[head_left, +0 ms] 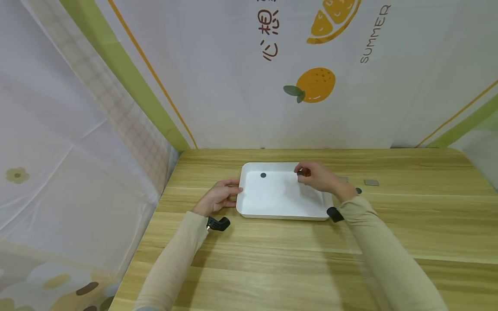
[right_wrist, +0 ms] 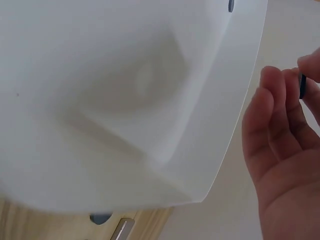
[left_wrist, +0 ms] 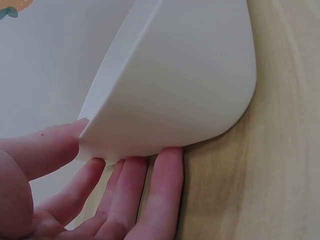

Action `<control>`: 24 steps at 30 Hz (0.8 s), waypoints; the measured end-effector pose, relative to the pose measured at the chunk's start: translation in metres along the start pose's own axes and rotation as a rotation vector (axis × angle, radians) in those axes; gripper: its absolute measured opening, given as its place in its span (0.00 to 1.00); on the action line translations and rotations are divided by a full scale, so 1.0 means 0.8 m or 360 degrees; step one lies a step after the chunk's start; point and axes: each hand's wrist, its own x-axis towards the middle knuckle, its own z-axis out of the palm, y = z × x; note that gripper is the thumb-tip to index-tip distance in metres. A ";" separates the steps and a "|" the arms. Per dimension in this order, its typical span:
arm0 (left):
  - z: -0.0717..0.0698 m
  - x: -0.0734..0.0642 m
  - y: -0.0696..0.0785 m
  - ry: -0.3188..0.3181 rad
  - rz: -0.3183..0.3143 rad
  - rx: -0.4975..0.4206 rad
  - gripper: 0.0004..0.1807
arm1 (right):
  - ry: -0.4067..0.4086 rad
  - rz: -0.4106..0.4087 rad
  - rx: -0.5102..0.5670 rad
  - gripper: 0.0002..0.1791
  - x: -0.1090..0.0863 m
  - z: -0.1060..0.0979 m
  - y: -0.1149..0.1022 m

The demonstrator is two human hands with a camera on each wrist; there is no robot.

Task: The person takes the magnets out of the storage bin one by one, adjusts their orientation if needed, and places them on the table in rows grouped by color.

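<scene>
A shallow white tray (head_left: 272, 196) with rounded corners stands on the wooden table. My left hand (head_left: 219, 196) holds its left end, with the thumb (left_wrist: 60, 145) at the rim and the fingertips against the outer wall. Above the tray's right back part, my right hand (head_left: 318, 178) pinches a small dark round disc (right_wrist: 302, 86) between thumb and fingers. Another dark disc (head_left: 263, 175) lies inside the tray near the back wall, left of the middle.
Right of the tray, a flat grey rectangular piece (head_left: 371, 182) and a dark disc (head_left: 359, 190) lie on the table (head_left: 272, 259). A second grey piece (head_left: 344, 179) is partly hidden by my right arm. A printed curtain (head_left: 241, 108) hangs behind the table.
</scene>
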 end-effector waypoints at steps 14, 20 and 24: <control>0.001 0.000 0.001 0.0022 -0.0006 -0.0004 0.28 | 0.0040 0.0032 0.0177 0.15 -0.013 -0.009 0.012; 0.002 -0.001 0.000 0.0012 -0.0003 -0.0005 0.28 | 0.0045 0.0033 0.0178 0.16 -0.018 -0.015 0.019; 0.002 -0.002 0.001 0.0018 -0.0001 0.0003 0.28 | 0.0061 0.0041 0.0116 0.16 -0.022 -0.021 0.019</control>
